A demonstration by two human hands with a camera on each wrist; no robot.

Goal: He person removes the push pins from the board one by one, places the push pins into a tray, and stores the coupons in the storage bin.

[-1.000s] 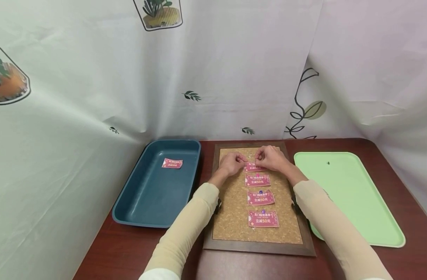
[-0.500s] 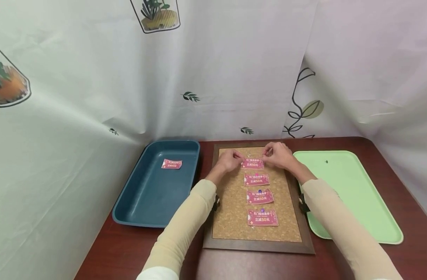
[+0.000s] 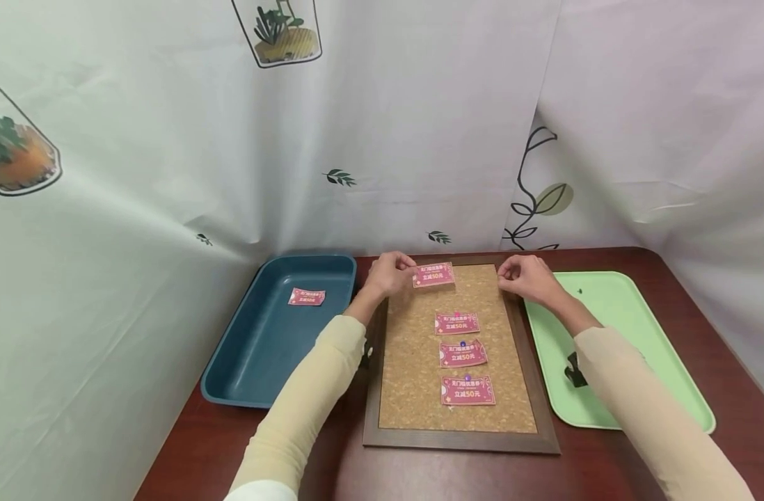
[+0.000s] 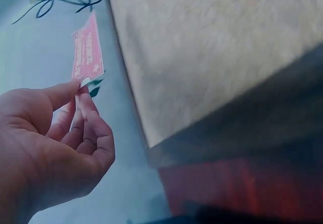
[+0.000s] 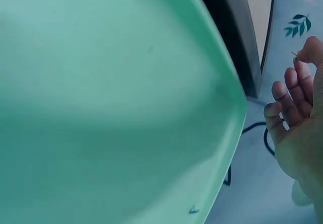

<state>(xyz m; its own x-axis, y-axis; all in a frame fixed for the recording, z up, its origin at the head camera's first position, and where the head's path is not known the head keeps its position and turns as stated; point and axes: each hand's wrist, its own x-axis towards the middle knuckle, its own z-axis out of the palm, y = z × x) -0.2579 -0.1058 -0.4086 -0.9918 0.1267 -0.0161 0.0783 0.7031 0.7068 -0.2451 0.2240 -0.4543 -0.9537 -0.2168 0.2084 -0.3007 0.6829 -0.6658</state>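
Note:
My left hand (image 3: pixel 388 273) pinches a pink paper coupon (image 3: pixel 433 275) by its left end, above the top of the framed cork board (image 3: pixel 413 390). In the left wrist view the coupon stands out from between thumb and index fingertip. My right hand (image 3: pixel 527 277) is over the board's upper right edge, apart from the coupon. Between its thumb and finger is a small pushpin (image 5: pixel 295 56), its needle pointing outward. Down the board, three coupons hang in a column: an upper one (image 3: pixel 456 323), a middle one (image 3: pixel 462 355) and a lower one (image 3: pixel 467 392), each with a pin at its top.
Left of the board stands a deep blue tray (image 3: pixel 269 400) with one coupon (image 3: pixel 307 297) inside. A pale green tray (image 3: pixel 645 376), with a small dark pin (image 3: pixel 579 291) on it, lies to the right. A white printed curtain (image 3: pixel 388 139) hangs behind the table.
The topmost coupon has come up off the board and moved left and away with my left hand. My right hand has moved right, holding the pin, and no longer meets the coupon.

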